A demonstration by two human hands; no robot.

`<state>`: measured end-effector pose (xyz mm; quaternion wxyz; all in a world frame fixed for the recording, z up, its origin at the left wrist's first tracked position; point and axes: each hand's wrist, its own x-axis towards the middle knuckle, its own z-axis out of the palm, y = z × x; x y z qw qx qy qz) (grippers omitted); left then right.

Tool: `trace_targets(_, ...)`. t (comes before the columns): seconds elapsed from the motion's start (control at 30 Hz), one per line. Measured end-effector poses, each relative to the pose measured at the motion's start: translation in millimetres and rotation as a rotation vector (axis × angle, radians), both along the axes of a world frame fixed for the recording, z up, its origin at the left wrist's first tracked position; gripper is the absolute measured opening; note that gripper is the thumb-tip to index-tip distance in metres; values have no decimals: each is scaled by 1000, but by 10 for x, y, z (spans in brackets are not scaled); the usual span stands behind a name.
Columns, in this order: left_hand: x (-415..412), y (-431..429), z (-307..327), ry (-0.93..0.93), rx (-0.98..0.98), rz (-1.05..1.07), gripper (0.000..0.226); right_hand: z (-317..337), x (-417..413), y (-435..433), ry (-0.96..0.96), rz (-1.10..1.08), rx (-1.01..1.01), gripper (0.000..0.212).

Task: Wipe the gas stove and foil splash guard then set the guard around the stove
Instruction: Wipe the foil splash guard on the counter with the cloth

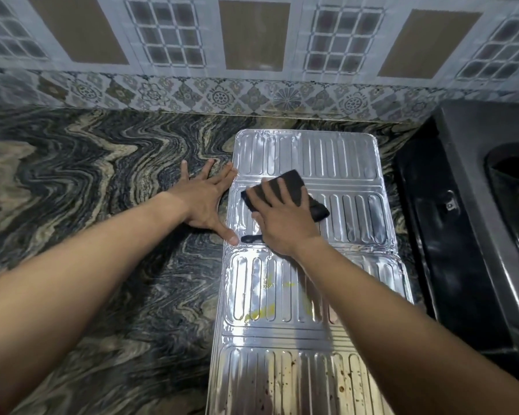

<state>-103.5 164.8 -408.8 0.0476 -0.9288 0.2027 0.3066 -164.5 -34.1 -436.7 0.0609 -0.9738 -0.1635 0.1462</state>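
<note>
Count: one foil splash guard (336, 157), four ribbed sections in view, lying flat on the countertop (102, 181). One dark cloth (294, 187). One gas stove (450, 235), black, just right of the guard. Two hands.

Left hand (204, 202): fingers spread wide, palm down on the countertop just left of the guard. Thumb tip and forefinger tip touch the guard's left edge. It holds nothing.

Right hand (285, 223): flat, fingers straight and spread, pressing the cloth onto the guard's second section from the far end.

Guard surface: yellow smears (261, 313) on the third section, brown specks (285, 384) on the nearest.

Edges: the guard's far edge lies near the tiled wall (252, 40). A narrow strip of countertop separates its right edge from the stove. A wide stretch of countertop lies left of the guard.
</note>
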Motion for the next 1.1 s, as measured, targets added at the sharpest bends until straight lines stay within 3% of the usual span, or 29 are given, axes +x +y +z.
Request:
trace_targets(0.1, 6, -3, 7, 8, 8, 2, 160, 82, 37, -244, 50, 260, 7, 53)
trace_targets(0.2, 1, -7, 11, 12, 14, 8, 160, 166, 12, -427, 112, 314, 33, 67)
trace_targets(0.33, -2, -27, 21, -9, 29, 3, 162, 228, -69, -619, 166, 204, 84, 79)
trace_targets(0.47, -8, -38, 34, -7, 43, 1, 163, 306, -137, -804, 233, 53, 150, 63)
trace_targets(0.57, -10, -54, 48, -5, 53, 4, 163, 311, -219, -783, 90, -139, 271, 48)
trace_targets(0.63, -9, -61, 48, -8, 58, 0, 163, 210, -287, -617, -41, -302, 212, 52)
trace_targets(0.7, -9, -64, 44, -7, 59, 2, 163, 70, -335, -441, -12, -447, 94, 64)
trace_targets(0.93, -14, -87, 68, -12, 75, -1, 162, -14, -307, -815, 45, -406, -35, 61)
trace_targets(1.1, -30, -128, 117, -18, 97, -3, 165, 76, -335, -1257, 31, -415, 73, 63)
